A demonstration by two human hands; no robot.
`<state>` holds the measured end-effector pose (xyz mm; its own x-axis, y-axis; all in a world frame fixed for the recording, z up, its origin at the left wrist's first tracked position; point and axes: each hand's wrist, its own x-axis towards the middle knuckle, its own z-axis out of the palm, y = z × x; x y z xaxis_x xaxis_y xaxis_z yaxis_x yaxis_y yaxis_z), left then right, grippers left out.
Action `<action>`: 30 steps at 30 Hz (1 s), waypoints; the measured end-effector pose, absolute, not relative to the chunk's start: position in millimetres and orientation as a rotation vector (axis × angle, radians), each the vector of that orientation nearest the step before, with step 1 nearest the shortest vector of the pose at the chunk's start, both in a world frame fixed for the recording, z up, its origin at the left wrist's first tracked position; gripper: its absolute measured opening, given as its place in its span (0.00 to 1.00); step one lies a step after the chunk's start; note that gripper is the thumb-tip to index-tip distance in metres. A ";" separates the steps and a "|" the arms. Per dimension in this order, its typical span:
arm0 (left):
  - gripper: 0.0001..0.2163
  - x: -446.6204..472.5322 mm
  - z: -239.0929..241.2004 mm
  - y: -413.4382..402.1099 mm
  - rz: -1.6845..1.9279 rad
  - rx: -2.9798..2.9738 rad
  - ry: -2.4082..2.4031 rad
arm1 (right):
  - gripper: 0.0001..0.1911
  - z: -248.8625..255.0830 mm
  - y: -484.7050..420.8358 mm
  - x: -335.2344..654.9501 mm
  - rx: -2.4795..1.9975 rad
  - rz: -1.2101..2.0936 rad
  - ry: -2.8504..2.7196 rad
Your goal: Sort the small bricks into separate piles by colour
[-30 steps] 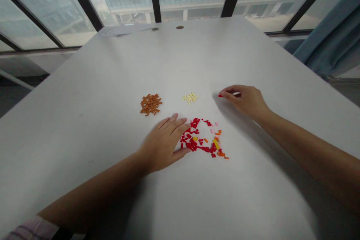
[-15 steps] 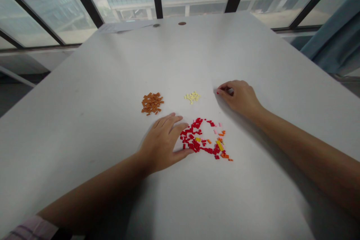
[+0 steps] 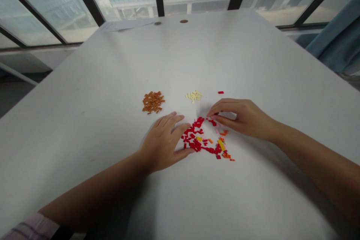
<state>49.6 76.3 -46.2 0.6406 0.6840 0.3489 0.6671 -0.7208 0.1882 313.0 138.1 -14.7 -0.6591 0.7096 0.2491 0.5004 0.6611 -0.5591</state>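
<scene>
The left hand point(image 3: 161, 143) lies flat on the white table point(image 3: 84, 127) with its fingers spread and nothing held. Its thumb tip rests at the lower left edge of a loose pile of small red plastic bricks point(image 3: 194, 138). Pink, orange and yellow pieces lie mixed into the right side of this pile. The right hand point(image 3: 242, 118) is poised at the upper right of the pile, with the thumb and index finger drawn close together and the fingertips point(image 3: 210, 114) just beside the nearest red bricks. The fingers conceal the pinch, so it cannot be determined whether a brick is held.

Beyond the pile are a heap of orange-brown bricks point(image 3: 153, 102) and a smaller heap of pale yellow bricks point(image 3: 193, 96). A lone red brick point(image 3: 221, 92) lies apart from them, to the right of the yellow heap.

Risks: the bricks are small and unsecured. Any sideways movement of the left hand can push pieces out of the pile. A pinch closed off-centre can flick a brick across the table. The heaps stand near one another, so a stray brick can land in the wrong heap. The right hand's shadow also reduces the contrast between red and pink pieces.
</scene>
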 end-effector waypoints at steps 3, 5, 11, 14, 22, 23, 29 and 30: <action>0.24 49.7 -47.2 76.2 0.627 2.794 1.167 | 0.11 -10.1 137.8 316.5 -0.960 0.602 -2.468; 0.24 49.6 -48.2 76.1 0.632 2.783 1.174 | 0.10 -7.4 137.6 319.3 -0.956 0.638 -2.523; 0.26 48.3 -50.9 77.3 0.628 2.750 1.174 | 0.08 0.2 126.2 318.7 -0.917 0.931 -2.703; 0.25 48.5 -51.1 77.5 0.610 2.743 1.179 | 0.07 1.5 119.3 311.9 -0.881 1.008 -2.737; 0.24 49.8 -48.3 76.6 0.627 2.790 1.166 | 0.08 -12.5 109.2 292.6 -0.740 0.796 -2.732; 0.24 49.7 -48.4 76.7 0.636 2.793 1.162 | 0.08 -13.1 108.9 292.2 -0.739 0.779 -2.741; 0.24 50.2 -48.1 76.7 0.626 2.768 1.162 | 0.07 -7.4 111.1 296.2 -0.762 0.784 -2.730; 0.24 50.4 -47.9 76.6 0.627 2.767 1.160 | 0.09 -7.4 112.3 297.3 -0.778 0.751 -2.701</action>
<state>50.4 76.6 -47.9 0.6302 0.6980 0.3400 0.6668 -0.7109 0.2235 297.3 112.3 -7.4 -0.8320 0.5493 0.0777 0.4304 0.7275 -0.5344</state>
